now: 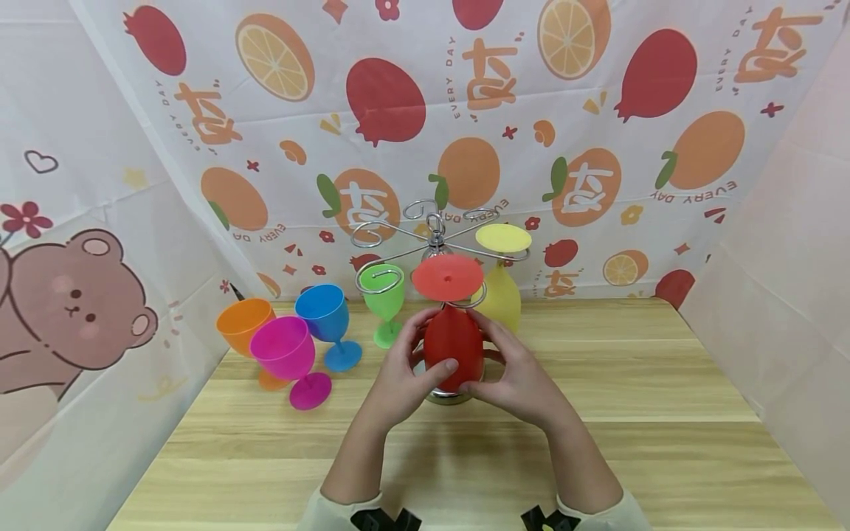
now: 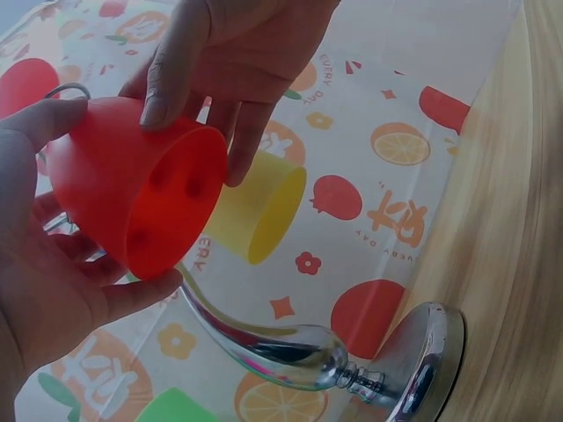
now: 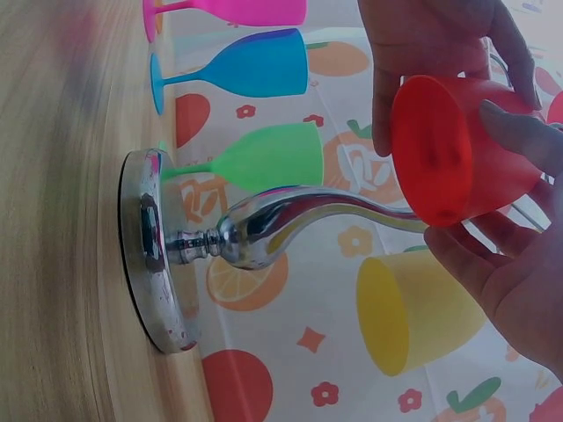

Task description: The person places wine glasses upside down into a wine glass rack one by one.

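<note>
A red plastic goblet (image 1: 454, 343) hangs upside down at the front of a chrome stemware rack (image 1: 435, 240), its round foot above a wire loop. My left hand (image 1: 410, 372) holds its bowl from the left, thumb across the front. From the other side my right hand (image 1: 514, 372) grips the same bowl, fingers curved behind it. The wrist views show the bowl's open mouth facing down beside the rack's curved stem (image 2: 264, 352). Behind it, a yellow goblet (image 1: 502, 299) hangs inverted from another loop.
Upright at left stand an orange goblet (image 1: 244, 324), a magenta goblet (image 1: 285, 350) and a blue goblet (image 1: 323, 313). A green goblet (image 1: 385, 299) stands behind the rack's left loops. The rack's round chrome base (image 3: 145, 255) rests on the wooden table (image 1: 631, 413), with a fruit-print cloth (image 1: 412, 169) behind.
</note>
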A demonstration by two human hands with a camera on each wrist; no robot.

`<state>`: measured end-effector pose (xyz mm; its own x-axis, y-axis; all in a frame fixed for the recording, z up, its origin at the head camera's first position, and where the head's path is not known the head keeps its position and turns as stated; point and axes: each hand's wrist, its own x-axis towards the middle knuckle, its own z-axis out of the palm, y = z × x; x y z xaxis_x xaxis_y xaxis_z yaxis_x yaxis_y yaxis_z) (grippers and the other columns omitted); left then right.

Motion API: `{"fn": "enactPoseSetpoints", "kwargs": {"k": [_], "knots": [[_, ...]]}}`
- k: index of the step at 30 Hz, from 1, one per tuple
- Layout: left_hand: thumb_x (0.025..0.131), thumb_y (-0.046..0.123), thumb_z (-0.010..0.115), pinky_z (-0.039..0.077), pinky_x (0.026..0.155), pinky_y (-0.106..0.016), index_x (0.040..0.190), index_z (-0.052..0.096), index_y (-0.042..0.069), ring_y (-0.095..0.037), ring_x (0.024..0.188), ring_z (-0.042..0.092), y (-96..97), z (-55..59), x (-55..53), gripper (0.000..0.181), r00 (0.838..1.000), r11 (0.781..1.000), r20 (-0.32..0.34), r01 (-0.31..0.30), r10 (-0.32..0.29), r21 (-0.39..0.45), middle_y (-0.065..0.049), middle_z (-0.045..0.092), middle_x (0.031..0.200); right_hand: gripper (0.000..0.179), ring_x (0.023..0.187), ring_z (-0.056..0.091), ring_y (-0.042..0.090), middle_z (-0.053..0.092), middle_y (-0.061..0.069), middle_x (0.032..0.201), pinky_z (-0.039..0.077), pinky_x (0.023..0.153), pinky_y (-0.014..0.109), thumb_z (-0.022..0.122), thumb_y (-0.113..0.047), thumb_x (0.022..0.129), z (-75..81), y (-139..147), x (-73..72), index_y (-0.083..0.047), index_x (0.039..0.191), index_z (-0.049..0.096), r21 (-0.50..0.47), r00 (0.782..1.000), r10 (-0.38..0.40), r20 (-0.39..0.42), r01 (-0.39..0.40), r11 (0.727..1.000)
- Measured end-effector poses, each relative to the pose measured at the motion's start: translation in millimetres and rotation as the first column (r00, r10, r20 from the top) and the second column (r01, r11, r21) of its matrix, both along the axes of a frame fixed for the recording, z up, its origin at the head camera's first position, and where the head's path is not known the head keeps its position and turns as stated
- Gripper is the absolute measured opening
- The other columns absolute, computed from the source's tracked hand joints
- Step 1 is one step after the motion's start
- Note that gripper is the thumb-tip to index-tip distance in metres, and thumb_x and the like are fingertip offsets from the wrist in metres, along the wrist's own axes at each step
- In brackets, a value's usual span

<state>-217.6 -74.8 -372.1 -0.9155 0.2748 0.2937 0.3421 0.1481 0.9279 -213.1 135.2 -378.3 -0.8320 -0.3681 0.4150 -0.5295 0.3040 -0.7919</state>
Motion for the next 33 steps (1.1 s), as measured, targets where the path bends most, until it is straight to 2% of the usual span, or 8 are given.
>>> {"fn": "enactPoseSetpoints", "kwargs": {"k": [10,18,33], "knots": [[0.08,0.023,0.081,0.054,0.094,-0.046,0.144,0.038,0.04,-0.023,0.128,0.048,0.6,-0.7,-0.9,0.078,1.0,1.0,-0.004,0.005,-0.005,-0.007,0.008,0.05,0.138,0.103,0.129,0.047,0.017,0.046,-0.011,0.142,0.054,0.095,0.034,0.088,-0.011,0.071,0.0,0.4,-1.8,-0.04,0.151,0.03,-0.02,1.0,0.017,0.011,-0.017,1.0],[0.082,0.029,0.08,0.053,0.095,-0.045,0.145,0.037,0.041,-0.022,0.128,0.048,2.4,-1.2,-1.0,0.076,1.0,0.999,-0.022,-0.02,0.019,-0.05,0.009,0.05,0.139,0.102,0.128,0.048,0.018,0.046,-0.01,0.143,0.054,0.095,0.033,0.088,-0.014,0.072,-0.6,0.0,-2.7,-0.04,0.151,0.029,-0.02,0.999,0.005,0.031,-0.004,1.0],[0.082,0.026,0.08,0.052,0.096,-0.047,0.146,0.038,0.038,-0.022,0.128,0.048,2.7,-2.3,-0.3,0.077,0.999,0.999,-0.045,-0.013,0.011,-0.049,0.009,0.05,0.139,0.104,0.128,0.048,0.018,0.045,-0.01,0.143,0.054,0.095,0.034,0.088,-0.011,0.071,-0.7,0.4,-1.9,-0.041,0.151,0.029,-0.012,1.0,0.006,0.021,-0.005,1.0]]}}
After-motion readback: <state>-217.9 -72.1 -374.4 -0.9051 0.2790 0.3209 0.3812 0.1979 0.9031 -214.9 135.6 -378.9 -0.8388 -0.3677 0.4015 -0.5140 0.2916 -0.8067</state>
